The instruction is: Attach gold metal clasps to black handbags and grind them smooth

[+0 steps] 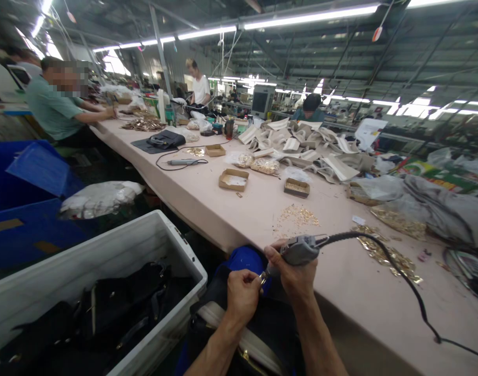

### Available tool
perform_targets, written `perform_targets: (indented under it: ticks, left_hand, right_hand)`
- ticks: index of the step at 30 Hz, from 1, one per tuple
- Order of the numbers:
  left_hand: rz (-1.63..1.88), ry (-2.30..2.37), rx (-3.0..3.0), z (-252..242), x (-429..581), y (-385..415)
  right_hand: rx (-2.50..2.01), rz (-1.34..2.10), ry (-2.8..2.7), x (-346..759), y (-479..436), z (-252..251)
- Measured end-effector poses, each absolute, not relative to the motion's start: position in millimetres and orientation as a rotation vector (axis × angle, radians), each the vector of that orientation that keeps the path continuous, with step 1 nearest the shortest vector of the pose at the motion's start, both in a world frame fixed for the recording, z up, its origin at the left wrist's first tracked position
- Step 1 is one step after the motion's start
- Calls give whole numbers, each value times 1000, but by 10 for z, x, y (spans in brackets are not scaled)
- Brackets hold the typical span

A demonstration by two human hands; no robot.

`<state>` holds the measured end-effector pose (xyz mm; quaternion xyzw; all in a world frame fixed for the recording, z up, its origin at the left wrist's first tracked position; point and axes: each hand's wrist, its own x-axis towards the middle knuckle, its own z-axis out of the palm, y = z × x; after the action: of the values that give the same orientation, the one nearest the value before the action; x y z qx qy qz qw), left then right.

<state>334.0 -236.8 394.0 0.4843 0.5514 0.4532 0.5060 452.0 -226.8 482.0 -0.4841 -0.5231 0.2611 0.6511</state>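
A grey electric screwdriver (300, 249) with a black coiled cord is gripped in my right hand (297, 274). Its tip points down and left, meeting a small gold metal piece (263, 277) at the fingertips of my left hand (242, 296). Those left fingers are pinched closed around the piece. Below both hands, a black bag (278, 326) with a pale strip and a gold zipper lies on my lap. Where exactly the screwdriver bit touches the piece is too small to make out.
A pale bin (179, 245) of black bags stands at left. On the long table (207, 209) lie loose gold parts (297, 216), small cardboard boxes (233, 180), a second screwdriver (182, 162) and grey-white pieces (321, 146). The cord (399, 271) trails right. Several people work farther off.
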Motion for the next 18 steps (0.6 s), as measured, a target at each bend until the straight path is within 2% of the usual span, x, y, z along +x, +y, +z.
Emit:
perform_targets:
  ticks: [7,13,18]
  left_hand:
    - [1063,1301,1273,3936,3345,-2411]
    - [1138,1240,1197,4011,3327,-2445]
    - [1245,1308,1416,4013,3353,-2502]
  right_hand:
    - [-971,1108,-1235,4575,-2200,4860]
    - [-507,1029,-872,4939,-2194,5242]
    - [-543,865,-689,5385,-2243,5362]
